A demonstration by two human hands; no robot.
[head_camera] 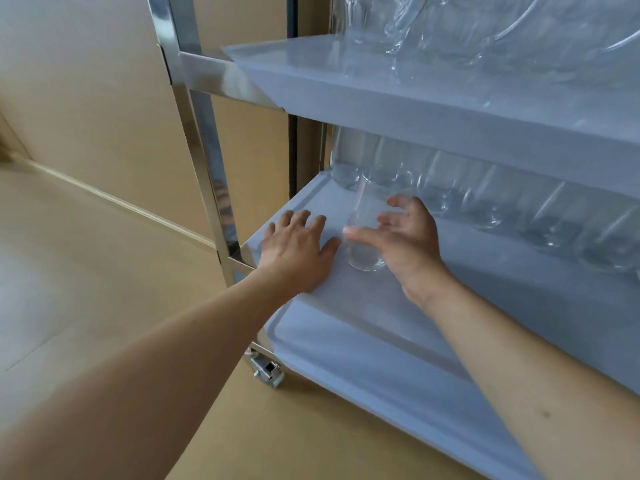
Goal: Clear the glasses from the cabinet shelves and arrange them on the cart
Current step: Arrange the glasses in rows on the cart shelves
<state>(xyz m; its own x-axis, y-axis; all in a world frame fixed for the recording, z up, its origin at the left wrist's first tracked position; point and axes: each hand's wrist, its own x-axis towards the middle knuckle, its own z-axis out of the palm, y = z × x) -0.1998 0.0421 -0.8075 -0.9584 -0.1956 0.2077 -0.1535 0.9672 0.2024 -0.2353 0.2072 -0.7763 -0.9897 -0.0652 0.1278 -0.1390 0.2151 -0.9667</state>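
Observation:
A tall clear glass (364, 251) stands on the cart's middle shelf (491, 271), near its left front. My right hand (410, 244) wraps loosely around it, thumb across the front and fingers spread behind its right side. My left hand (298, 249) lies flat, palm down, on the shelf's left front corner, just left of the glass, holding nothing. A row of several clear glasses (485, 202) stands along the back of the same shelf. More glassware (450, 26) sits on the top shelf (398, 98).
The cart has a shiny steel frame (204, 161) and a castor wheel (266, 370) at the lower left. Its bottom shelf (374, 368) is bare where visible. The beige floor (86, 271) and wall (86, 81) lie to the left.

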